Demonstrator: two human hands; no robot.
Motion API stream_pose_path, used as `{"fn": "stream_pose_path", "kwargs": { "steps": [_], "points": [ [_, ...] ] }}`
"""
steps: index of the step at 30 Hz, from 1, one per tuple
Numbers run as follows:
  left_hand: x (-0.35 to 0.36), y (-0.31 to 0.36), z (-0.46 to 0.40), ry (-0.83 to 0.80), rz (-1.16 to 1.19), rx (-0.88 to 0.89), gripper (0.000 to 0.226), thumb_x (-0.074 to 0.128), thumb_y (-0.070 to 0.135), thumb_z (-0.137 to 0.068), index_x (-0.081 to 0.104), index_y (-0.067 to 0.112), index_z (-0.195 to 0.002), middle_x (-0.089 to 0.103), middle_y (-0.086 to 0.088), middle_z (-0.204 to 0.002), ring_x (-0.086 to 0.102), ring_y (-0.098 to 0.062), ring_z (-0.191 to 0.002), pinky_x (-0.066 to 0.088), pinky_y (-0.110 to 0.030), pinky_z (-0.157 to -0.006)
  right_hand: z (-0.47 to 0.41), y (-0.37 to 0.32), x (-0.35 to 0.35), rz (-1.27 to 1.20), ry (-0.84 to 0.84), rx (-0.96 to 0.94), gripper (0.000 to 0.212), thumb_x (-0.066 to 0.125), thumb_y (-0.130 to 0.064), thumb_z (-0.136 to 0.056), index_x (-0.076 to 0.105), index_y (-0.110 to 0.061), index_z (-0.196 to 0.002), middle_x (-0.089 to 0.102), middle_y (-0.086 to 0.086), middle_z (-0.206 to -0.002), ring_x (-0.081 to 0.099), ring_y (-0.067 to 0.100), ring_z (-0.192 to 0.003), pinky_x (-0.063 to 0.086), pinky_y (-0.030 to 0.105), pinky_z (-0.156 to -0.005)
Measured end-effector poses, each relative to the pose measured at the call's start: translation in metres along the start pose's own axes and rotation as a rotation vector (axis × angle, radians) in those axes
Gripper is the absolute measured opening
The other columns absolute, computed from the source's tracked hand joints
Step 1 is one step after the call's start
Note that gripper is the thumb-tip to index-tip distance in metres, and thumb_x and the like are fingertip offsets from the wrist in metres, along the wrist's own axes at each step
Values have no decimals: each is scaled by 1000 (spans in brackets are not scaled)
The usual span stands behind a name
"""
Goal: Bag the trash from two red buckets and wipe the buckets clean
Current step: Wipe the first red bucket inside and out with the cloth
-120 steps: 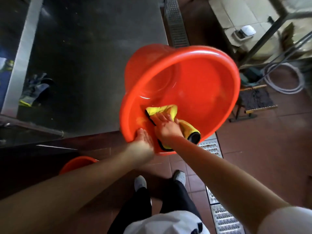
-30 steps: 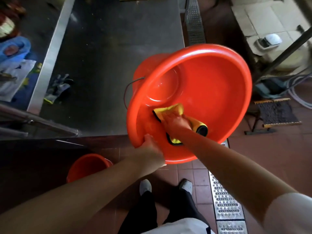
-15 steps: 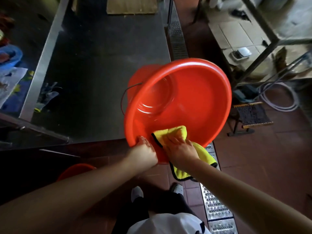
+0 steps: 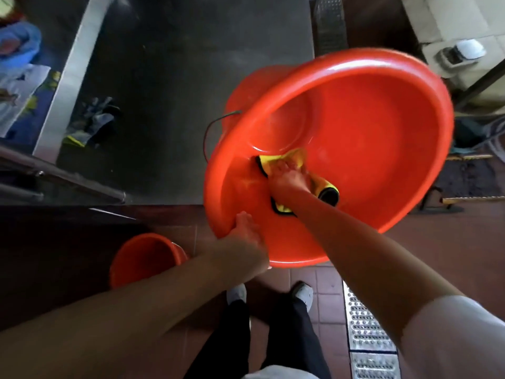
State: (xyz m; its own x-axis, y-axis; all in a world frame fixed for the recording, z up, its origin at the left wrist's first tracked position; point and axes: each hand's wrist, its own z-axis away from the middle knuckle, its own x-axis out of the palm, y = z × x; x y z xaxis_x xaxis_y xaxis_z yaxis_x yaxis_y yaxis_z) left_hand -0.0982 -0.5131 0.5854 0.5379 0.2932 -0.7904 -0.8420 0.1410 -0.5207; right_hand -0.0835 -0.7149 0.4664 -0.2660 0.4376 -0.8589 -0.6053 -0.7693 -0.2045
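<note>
The fingers of the right hand [image 4: 287,177] are pressed down on a yellow microfibre cloth with a black edge [image 4: 293,161], which is flattened against the inner wall of a large round red plastic bucket [image 4: 382,149], close to where the wall meets the bucket's flat bottom; whether the fingers are curled into the cloth or laid straight on it cannot be told through the motion blur. One end of the cloth is seen trailing out beside the right wrist. The bucket's near rim is gripped by the left hand [image 4: 247,232], thumb laid over the rim and the fingers hidden behind it, so that the bucket is held tilted on its side in the air, mouth turned toward the camera, over the front edge of a dark stainless steel worktable [image 4: 164,77]. A thin wire handle [image 4: 211,132] is seen hanging at the bucket's left side. A second, smaller red plastic bucket [image 4: 144,258] is stood on the brown tiled floor [image 4: 451,247] below the left forearm, near the person's pale shoes. A crumpled pair of grey and yellow work gloves [image 4: 94,124] is left lying on the worktable, well apart from the held bucket, and a perforated metal drain grate [image 4: 366,329] is set into the floor under the right arm.
</note>
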Motion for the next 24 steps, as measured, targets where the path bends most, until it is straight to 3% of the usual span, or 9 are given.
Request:
{"fn": "stream_pose_path", "kwargs": {
  "steps": [4, 8, 13, 15, 18, 21, 24],
  "points": [
    [-3, -5, -1, -1, -1, 63, 25, 67, 24, -68, 75, 3, -78, 70, -25, -76, 68, -39, -70, 56, -48, -71, 8, 0, -6, 9, -92, -21, 53, 36, -29, -99, 36, -22, -151, 30, 1, -159, 21, 27, -149, 18, 54, -118],
    [-12, -15, 2, -13, -31, 83, 38, 71, 37, -67, 77, 2, -81, 72, -23, -78, 70, -38, -71, 58, -46, -70, 68, 1, -14, -59, -75, -73, 54, 38, -27, -99, 34, -23, -152, 28, 2, -161, 19, 25, -150, 17, 55, -116],
    [-18, -25, 10, -53, -115, 112, 31, 68, 29, -67, 78, 6, -85, 74, -16, -79, 71, -32, -72, 58, -44, -72, 170, 11, -7, -69, -34, -145, 63, 34, -55, -101, 19, -34, -158, 14, -9, -166, 7, 19, -153, 16, 55, -119],
    [-20, -29, 13, -72, -120, 128, 27, 67, 28, -67, 78, 8, -82, 74, -14, -76, 71, -30, -69, 57, -41, -70, 196, 15, -5, -17, -13, -183, 74, 32, -70, -96, 15, -34, -159, 11, -11, -167, 3, 17, -154, 14, 54, -120],
    [-24, -34, 16, -78, -96, 166, 18, 66, 23, -68, 76, 11, -76, 72, -7, -70, 67, -25, -62, 53, -34, -65, 207, 18, -10, 127, 6, -258, 96, 45, -80, -84, 8, -32, -160, 10, -9, -167, 6, 19, -154, 19, 54, -119],
    [-25, -39, 20, -83, -79, 178, 16, 64, 18, -73, 76, 12, -82, 72, -4, -74, 67, -23, -65, 52, -30, -67, 203, 18, -17, 245, 14, -283, 102, 54, -76, -82, 7, -30, -160, 15, -4, -167, 15, 23, -152, 22, 49, -116],
    [-20, -48, 27, -48, -55, 191, 22, 55, 15, -82, 73, 12, -94, 73, -6, -86, 68, -24, -77, 50, -33, -75, 201, 27, -25, 395, 13, -273, 94, 58, -64, -86, 12, -29, -160, 19, -1, -166, 21, 24, -150, 26, 44, -113]
  ]
}}
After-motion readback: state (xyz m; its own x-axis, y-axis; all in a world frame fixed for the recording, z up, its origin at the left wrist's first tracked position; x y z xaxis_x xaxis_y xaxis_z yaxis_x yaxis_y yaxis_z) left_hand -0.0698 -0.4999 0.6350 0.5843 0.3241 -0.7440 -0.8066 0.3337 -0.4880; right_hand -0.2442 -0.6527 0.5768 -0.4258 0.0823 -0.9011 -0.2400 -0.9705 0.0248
